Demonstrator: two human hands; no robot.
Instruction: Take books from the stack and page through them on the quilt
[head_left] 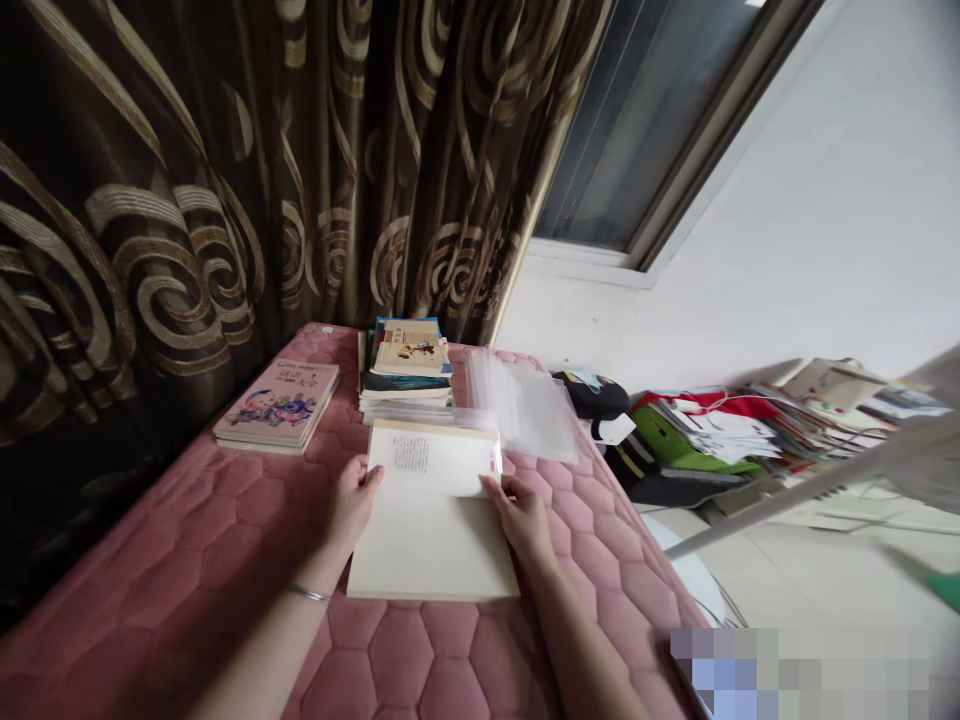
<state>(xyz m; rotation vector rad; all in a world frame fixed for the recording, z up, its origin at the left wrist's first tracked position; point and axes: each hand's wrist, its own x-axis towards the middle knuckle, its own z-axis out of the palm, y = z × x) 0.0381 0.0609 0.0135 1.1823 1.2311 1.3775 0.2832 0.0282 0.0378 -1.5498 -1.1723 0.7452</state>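
A book (435, 530) with a mostly blank cream face and a small block of print near its far end lies in front of me on the pink quilted mattress (405, 660). Its far end looks shiny, as if clear plastic covers it. My left hand (355, 498) is closed on the book's left edge, thumb on top. On the opposite edge my right hand (521, 508) grips the same book, also with the thumb above. The fingers underneath are partly hidden. Just beyond it, to the right, lie clear plastic book covers (525, 405).
Pink-covered books (279, 405) lie stacked at the left, and a taller pile of books (406, 375) stands behind the held one. Patterned curtains (172, 250) hang along the left. Beyond the mattress's right edge are a white pole (780, 505), bags and heaped papers (731, 428).
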